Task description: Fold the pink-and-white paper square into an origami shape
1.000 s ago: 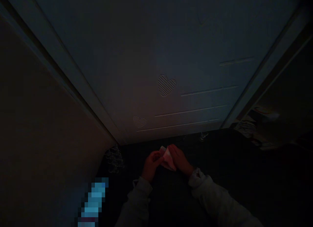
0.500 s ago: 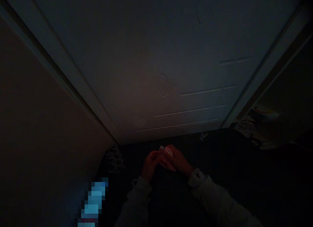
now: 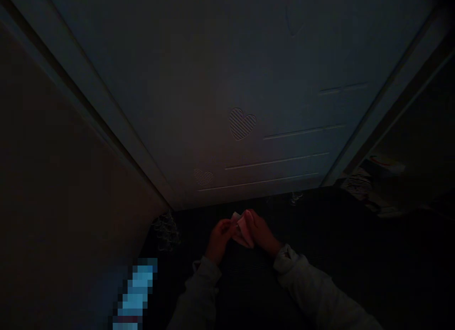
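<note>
In the dim head view, a small pinkish piece that looks like folded paper or thin cloth [image 3: 244, 231] is held between both hands, low over a dark surface. My left hand [image 3: 218, 235] pinches its left edge with thumb and fingers. On the other side my right hand [image 3: 261, 233] is closed around its upper right part. A pale corner sticks up between the fingertips. The light is too poor to tell the exact material. Loose light-coloured sleeves cover both forearms.
A pale panel with carved hearts [image 3: 242, 123] and grooves rises in front. Clear, ring-like plastic pieces [image 3: 167, 233] lie at the left corner, and a small clear item [image 3: 295, 198] at the panel's foot. A bright pixelated screen-like patch [image 3: 135, 292] glows lower left. Blurred items [image 3: 386, 166] sit at right.
The pinkish piece has shifted slightly and shows more of its folded face as the right fingers moved up a little. Both arms stay in nearly the same place.
</note>
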`<state>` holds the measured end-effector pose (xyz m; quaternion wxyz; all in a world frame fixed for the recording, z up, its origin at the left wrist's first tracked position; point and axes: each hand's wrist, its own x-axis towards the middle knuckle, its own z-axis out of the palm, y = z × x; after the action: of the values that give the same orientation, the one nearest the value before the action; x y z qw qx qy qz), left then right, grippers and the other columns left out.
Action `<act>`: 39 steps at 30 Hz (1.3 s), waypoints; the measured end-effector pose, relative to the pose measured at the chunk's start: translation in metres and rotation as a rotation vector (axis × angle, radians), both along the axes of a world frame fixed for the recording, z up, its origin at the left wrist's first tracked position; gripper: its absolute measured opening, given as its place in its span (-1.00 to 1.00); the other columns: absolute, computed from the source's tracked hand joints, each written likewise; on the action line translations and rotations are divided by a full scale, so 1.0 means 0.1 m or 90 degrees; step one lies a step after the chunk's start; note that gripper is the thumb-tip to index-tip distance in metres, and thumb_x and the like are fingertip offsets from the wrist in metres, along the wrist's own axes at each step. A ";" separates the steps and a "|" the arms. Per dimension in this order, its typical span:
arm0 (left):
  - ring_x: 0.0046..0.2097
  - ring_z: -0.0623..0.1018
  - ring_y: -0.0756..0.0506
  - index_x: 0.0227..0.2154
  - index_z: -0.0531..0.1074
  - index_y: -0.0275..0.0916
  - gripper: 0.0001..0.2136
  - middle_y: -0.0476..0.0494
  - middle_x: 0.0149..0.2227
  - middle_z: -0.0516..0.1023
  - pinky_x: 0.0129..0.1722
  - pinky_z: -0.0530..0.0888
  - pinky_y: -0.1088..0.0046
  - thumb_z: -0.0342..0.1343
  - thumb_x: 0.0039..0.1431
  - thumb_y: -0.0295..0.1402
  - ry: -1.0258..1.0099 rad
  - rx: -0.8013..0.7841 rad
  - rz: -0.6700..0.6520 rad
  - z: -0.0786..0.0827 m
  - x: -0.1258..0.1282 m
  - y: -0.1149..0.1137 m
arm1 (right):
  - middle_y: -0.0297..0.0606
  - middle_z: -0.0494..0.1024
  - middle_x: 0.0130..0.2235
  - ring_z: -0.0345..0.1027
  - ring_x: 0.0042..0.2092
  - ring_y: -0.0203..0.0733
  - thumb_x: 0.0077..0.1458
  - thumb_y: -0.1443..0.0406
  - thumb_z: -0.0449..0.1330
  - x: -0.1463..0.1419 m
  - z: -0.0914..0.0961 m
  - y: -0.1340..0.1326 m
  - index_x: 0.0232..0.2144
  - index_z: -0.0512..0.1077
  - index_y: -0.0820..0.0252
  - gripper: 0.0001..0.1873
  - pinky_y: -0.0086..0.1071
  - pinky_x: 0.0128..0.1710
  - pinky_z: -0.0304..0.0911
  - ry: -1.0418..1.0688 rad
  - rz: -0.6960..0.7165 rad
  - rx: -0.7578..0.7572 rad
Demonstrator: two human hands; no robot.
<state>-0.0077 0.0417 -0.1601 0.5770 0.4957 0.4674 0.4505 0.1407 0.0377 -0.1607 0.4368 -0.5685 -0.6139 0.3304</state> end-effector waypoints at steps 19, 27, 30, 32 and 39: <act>-0.33 0.45 -0.05 -0.39 0.35 -0.25 -0.77 -0.05 -0.41 0.47 -0.30 0.33 0.43 0.14 -0.16 -0.29 -0.010 0.003 -0.020 0.04 0.00 -0.01 | -0.30 0.40 -0.39 0.25 -0.39 -0.29 0.04 0.16 -0.04 0.00 0.05 -0.04 -0.31 0.27 0.20 -0.75 -0.46 -0.42 0.11 -0.029 0.048 0.022; -0.31 0.45 -0.06 -0.37 0.35 -0.26 -0.75 -0.07 -0.39 0.48 -0.29 0.34 0.43 0.15 -0.17 -0.29 -0.008 -0.002 -0.019 0.02 0.01 -0.02 | -0.33 0.36 -0.46 0.26 -0.42 -0.28 0.11 0.15 -0.18 0.01 -0.02 -0.01 -0.37 0.24 0.19 -0.71 -0.44 -0.44 0.10 -0.020 0.021 0.023; -0.32 0.45 -0.05 -0.38 0.36 -0.27 -0.75 -0.07 -0.39 0.48 -0.29 0.34 0.44 0.16 -0.17 -0.30 -0.012 -0.006 -0.024 0.01 0.01 -0.01 | -0.30 0.37 -0.45 0.27 -0.40 -0.26 0.12 0.15 -0.22 0.01 -0.04 0.01 -0.38 0.24 0.19 -0.68 -0.43 -0.42 0.12 -0.005 0.004 0.023; -0.31 0.46 -0.06 -0.37 0.36 -0.27 -0.74 -0.09 -0.37 0.48 -0.28 0.34 0.43 0.16 -0.18 -0.30 -0.020 -0.012 -0.017 0.00 0.01 -0.01 | -0.29 0.37 -0.45 0.27 -0.40 -0.26 0.12 0.14 -0.23 0.01 -0.04 0.01 -0.38 0.23 0.19 -0.66 -0.42 -0.42 0.13 0.004 -0.004 0.015; -0.25 0.45 -0.08 -0.32 0.35 -0.27 -0.73 -0.12 -0.31 0.47 -0.24 0.34 0.41 0.12 -0.13 -0.29 -0.040 0.001 -0.016 -0.05 -0.01 0.02 | -0.27 0.40 -0.42 0.30 -0.38 -0.25 0.13 0.13 -0.25 0.01 -0.06 0.02 -0.36 0.23 0.18 -0.66 -0.42 -0.39 0.15 0.050 -0.030 0.010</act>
<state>-0.0092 0.0434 -0.1654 0.5962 0.4876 0.4427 0.4591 0.1413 0.0400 -0.1670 0.4723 -0.5660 -0.5856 0.3373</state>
